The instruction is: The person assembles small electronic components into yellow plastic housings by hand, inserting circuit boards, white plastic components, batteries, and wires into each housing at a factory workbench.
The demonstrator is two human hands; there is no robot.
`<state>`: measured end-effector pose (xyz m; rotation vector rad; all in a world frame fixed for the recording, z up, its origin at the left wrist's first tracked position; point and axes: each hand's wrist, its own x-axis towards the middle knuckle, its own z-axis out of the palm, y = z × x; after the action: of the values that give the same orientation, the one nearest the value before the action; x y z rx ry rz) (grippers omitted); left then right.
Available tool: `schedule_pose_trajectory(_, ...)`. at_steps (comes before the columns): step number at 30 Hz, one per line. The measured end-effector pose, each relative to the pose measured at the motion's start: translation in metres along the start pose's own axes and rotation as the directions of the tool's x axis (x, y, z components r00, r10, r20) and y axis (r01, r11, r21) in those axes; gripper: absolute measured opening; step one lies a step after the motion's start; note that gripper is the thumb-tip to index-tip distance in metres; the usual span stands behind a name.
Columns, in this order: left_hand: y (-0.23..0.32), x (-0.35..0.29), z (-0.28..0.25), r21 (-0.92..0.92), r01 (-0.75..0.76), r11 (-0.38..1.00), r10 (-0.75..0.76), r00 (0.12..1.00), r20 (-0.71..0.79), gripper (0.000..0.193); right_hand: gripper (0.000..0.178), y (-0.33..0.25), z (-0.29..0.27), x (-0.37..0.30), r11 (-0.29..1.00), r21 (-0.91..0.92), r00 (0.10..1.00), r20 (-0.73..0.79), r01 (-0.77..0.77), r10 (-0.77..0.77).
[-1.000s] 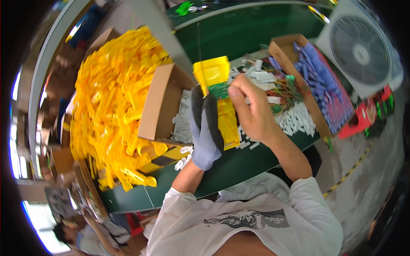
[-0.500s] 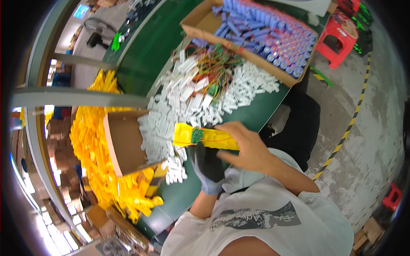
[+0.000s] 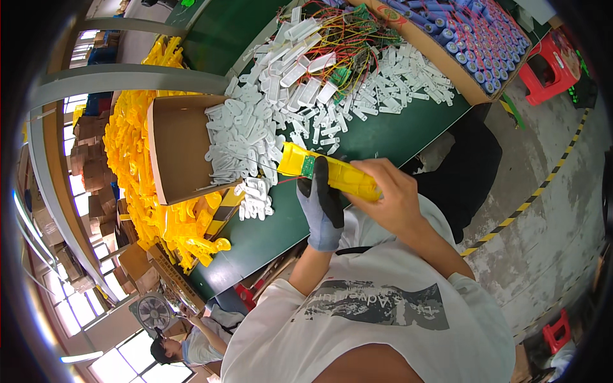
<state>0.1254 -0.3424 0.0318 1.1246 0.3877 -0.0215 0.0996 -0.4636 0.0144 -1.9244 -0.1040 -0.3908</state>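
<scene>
A long yellow plastic shell (image 3: 350, 177) lies tilted across both hands above my lap, its left end higher. A small green circuit board (image 3: 308, 166) sits in it near that end, with thin wires trailing out to the left. My left hand (image 3: 323, 203), in a grey glove with black on the fingers, is closed around the shell, thumb across it just right of the board. My bare right hand (image 3: 399, 199) grips the lower right end. Its fingertips are partly hidden behind the shell.
White plastic pieces (image 3: 246, 127) are heaped on the green table (image 3: 399, 134), beside tangled wires with circuit boards (image 3: 357, 38). A carton of blue cylindrical cells (image 3: 476, 96) stands far right. Left are an open carton (image 3: 182, 147) and piled yellow shells (image 3: 131, 153). Another person (image 3: 201, 341) sits lower left.
The shell has tilted, its right end now lower. My right hand has closed on that end, and my left thumb now lies over the shell. The view has shifted, bringing another person into sight.
</scene>
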Motion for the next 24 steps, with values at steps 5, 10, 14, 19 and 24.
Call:
schedule_pose_trajectory(5, 0.021, -0.055, -0.053, 0.551, -0.005, 0.834, -0.145, 0.963, 0.228, 0.027, 0.046, 0.028, -0.02, 0.02, 0.995, -0.06, 0.996, 0.038, 0.084, -0.082)
schedule_pose_trajectory(10, 0.039, -0.022, -0.012, 0.621, -0.768, -0.156, 0.198, 0.592, 0.781, 0.046, 0.044, 0.036, -0.04, 0.037, 0.991, -0.096, 0.943, 0.329, 0.09, -0.054)
schedule_pose_trajectory(14, 0.031, 0.021, -0.011, 0.592, -0.792, -0.151, 0.018, 0.597, 0.802, 0.036, 0.04, 0.049, -0.038, 0.037, 0.987, -0.073, 0.925, 0.365, 0.143, -0.107)
schedule_pose_trajectory(19, 0.034, 0.034, -0.021, 0.568, -0.818, 0.088, 0.029, 0.572, 0.82, 0.024, 0.044, 0.053, -0.039, 0.042, 0.975, -0.107, 0.922, 0.359, 0.194, -0.144)
schedule_pose_trajectory(24, 0.023, 0.037, -0.038, 0.588, -0.804, 0.092, 0.134, 0.595, 0.792, 0.029, 0.044, 0.053, -0.043, 0.046, 0.968, -0.145, 0.916, 0.378, 0.204, -0.137)
